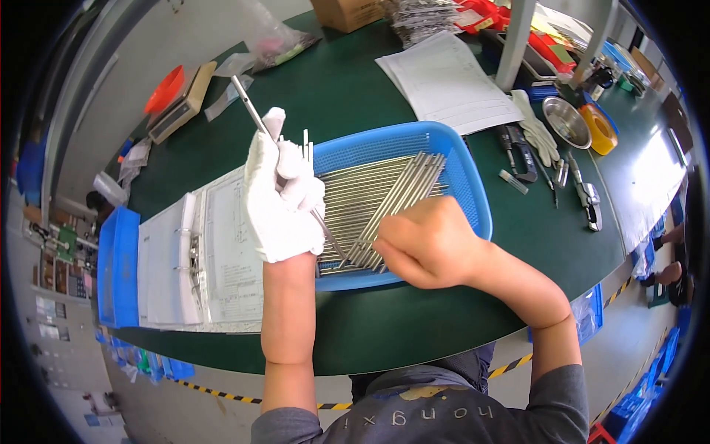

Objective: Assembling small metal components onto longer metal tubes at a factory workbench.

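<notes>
The left hand (285, 189), wearing a white glove (277, 237), is gripping a thin, shiny metal rod (248, 105) that is pointing up. More silver metal rods (359, 196) are lying in a holey blue plastic basket (470, 181). The bare right hand (429, 243) is making a fist over the basket's near side; I cannot tell if it is holding anything.

Workshop. Big green work table (355, 96). Middle: blue basket (477, 196), many thin metal rods (362, 203). Two o'clock: hand tools (526, 163). Nine o'clock: open paper folder (231, 263). Seven o'clock: yellow-black floor stripes (237, 398).
</notes>
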`<state>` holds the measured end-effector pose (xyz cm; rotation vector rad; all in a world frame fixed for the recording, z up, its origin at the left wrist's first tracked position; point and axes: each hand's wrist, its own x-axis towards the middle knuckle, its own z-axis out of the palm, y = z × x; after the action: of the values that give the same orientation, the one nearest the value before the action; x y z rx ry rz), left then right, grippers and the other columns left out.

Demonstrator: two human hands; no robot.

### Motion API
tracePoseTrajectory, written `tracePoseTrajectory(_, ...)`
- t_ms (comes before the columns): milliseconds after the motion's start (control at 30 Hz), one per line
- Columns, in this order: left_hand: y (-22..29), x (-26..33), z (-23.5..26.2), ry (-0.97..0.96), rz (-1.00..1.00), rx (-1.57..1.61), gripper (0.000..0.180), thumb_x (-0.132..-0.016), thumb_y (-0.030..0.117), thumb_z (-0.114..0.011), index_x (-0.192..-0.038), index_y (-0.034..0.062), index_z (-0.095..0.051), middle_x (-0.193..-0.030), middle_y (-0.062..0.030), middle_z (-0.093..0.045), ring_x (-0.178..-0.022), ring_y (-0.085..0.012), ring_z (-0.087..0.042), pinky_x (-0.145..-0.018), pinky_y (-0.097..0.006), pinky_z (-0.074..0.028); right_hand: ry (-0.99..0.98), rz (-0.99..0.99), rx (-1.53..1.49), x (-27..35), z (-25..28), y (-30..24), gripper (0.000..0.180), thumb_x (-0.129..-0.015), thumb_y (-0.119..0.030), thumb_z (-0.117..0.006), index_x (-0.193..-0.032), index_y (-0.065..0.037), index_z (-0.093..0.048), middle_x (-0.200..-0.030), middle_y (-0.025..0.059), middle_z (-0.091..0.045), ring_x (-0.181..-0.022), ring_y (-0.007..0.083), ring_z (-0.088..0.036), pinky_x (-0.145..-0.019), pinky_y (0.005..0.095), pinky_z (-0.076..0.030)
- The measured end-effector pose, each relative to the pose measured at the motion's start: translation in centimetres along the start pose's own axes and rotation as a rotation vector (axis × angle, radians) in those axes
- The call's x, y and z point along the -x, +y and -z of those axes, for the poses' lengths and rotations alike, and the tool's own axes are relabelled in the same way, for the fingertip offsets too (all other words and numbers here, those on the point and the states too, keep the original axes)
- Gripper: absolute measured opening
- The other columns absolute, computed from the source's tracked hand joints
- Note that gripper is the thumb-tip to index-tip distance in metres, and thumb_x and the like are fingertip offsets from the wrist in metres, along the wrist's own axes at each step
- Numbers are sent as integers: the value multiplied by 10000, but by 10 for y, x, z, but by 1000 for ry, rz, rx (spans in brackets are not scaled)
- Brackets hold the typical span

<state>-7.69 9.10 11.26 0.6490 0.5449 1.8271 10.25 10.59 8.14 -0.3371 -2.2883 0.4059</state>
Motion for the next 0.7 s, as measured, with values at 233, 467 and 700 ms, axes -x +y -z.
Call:
tracePoseTrajectory(233,-3,2,6,-48,28,88,305,-978,218,-353,-1184,73,-524,-645,33,-477,-411,-14,-275,-336,-159,-225,-36,-15,-33,0,-15,-2,189,-787,-136,-587,-679,-55,-455,-479,75,-450,-413,259,-490,-378,373,-363)
tracePoseTrajectory(467,-11,7,-2,76,-10,-18,300,-943,223,-454,-1175,58,-548,-658,21,-511,-426,-18,-293,-372,-166,-218,-11,-29,19,3,-19,-3,194,-765,-119,-591,-658,-61,-440,-477,63,-435,-409,250,-480,-369,363,-359)
tracePoseTrajectory(700,-21,15,-11,53,-67,-196,293,-942,180,-465,-1180,34,-552,-666,3,-513,-458,-17,-306,-387,-154,-233,2,-20,371,8,-31,-18,171,-707,-101,-561,-617,-75,-418,-485,32,-439,-418,209,-504,-370,336,-394)
